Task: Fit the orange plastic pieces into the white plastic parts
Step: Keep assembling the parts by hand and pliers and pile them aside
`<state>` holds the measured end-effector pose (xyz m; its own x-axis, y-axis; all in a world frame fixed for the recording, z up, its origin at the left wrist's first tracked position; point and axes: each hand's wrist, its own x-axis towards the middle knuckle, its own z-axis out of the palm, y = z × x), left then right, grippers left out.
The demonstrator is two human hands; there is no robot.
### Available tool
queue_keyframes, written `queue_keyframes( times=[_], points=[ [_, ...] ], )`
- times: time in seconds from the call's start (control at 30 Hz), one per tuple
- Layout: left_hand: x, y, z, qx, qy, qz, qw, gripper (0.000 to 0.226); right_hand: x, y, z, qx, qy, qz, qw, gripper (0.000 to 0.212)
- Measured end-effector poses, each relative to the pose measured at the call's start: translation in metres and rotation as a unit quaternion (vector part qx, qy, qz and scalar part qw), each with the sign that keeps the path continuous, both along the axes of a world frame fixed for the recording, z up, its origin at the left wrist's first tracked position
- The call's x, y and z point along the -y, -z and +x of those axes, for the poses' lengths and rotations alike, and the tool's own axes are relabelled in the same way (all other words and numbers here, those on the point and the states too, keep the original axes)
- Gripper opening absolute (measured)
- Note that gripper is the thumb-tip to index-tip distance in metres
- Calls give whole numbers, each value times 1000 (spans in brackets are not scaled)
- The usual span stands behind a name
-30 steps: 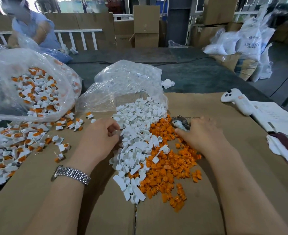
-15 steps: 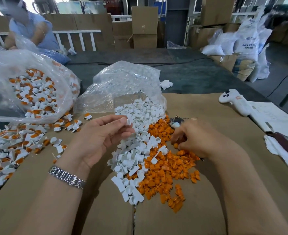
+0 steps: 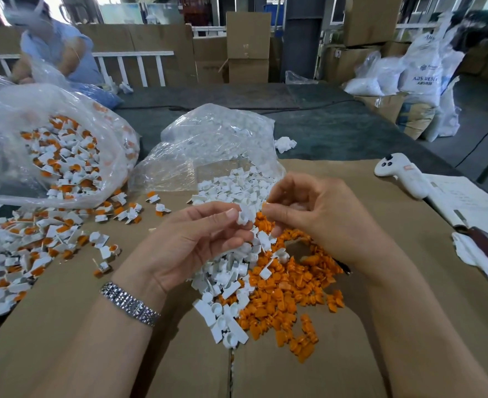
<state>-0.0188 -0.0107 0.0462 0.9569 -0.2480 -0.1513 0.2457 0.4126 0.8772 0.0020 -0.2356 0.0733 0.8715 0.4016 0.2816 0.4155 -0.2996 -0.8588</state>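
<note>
Brown cardboard sheets (image 3: 395, 311) cover the near part of a dark grey worktop (image 3: 337, 127) in a warehouse stacked with cardboard boxes (image 3: 248, 47) and white sacks (image 3: 420, 76).

From the head camera, both hands are raised above a mixed heap on the cardboard. The left hand (image 3: 191, 245), with a silver metal watch (image 3: 129, 304) on its wrist, pinches a small white plastic part (image 3: 245, 215) between thumb and fingertips. The right hand (image 3: 317, 214) has its fingers curled, and a small orange plastic piece (image 3: 265, 204) shows at its fingertips, just beside the white part.

Below them lie loose white plastic parts (image 3: 225, 285) on the left of the heap and loose orange plastic pieces (image 3: 283, 297) on the right. A crumpled clear plastic bag (image 3: 217, 139) spills more white parts behind. To the left, another clear bag (image 3: 50, 145) and a scattered pile (image 3: 21, 248) hold white parts with orange pieces fitted. A white handheld controller (image 3: 400, 173) rests at the right beside papers (image 3: 466, 202).
</note>
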Motion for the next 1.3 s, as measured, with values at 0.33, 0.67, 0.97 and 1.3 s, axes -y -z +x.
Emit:
queue_keyframes(
  times=[0.33, 0.67, 0.97, 1.3],
  points=[
    [3, -2, -1, 52, -26, 34, 998, 16, -11, 1, -5, 56, 14, -23, 998, 15],
    [0, 1, 1, 40, -10, -19, 999, 14, -19, 2, -8, 191, 38, -82, 977, 10],
    [-1, 4, 1, 8, 20, -35, 999, 19, -18, -1, -11, 226, 8, -63, 972, 10],
    [-4, 1, -3, -23, 64, -106, 992, 32, -13, -5, -13, 207, -22, -22, 978, 14]
  ],
)
